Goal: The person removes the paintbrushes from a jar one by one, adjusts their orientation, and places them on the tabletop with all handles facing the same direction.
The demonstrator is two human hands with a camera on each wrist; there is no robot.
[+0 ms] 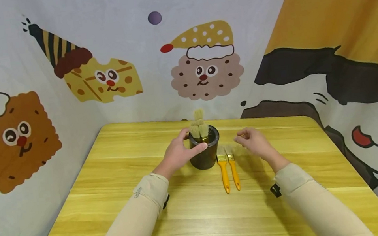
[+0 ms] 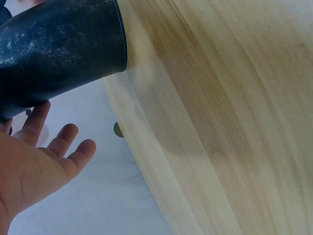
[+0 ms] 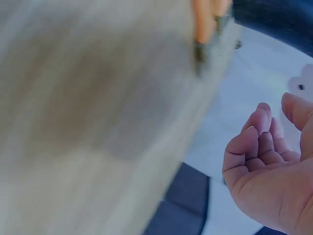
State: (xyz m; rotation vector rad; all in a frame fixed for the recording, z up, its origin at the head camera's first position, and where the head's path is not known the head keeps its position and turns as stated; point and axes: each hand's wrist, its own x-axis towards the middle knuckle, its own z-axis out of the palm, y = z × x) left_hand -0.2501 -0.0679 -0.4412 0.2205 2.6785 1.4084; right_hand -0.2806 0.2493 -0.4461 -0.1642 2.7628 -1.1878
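A dark, scuffed cup (image 1: 202, 159) stands upright near the far side of the table, with several paintbrushes (image 1: 194, 131) in it, bristles up. My left hand (image 1: 180, 151) holds the cup near its rim, thumb across the front; in the left wrist view a fingertip meets the cup wall (image 2: 58, 49) while other fingers stick out. Right of the cup lie two paintbrushes with yellow-orange handles, a wider one (image 1: 224, 174) and a narrower one (image 1: 235, 174), handles toward me. Beyond them my right hand (image 1: 257, 143) hovers over the table, fingers loosely curled around nothing.
The wood-grain table (image 1: 202, 220) meets a cartoon-printed cloth (image 1: 155, 78) along its far edge. More of this cloth hangs at the left and right sides. The two loose brushes lie between my hands, close beside the cup.
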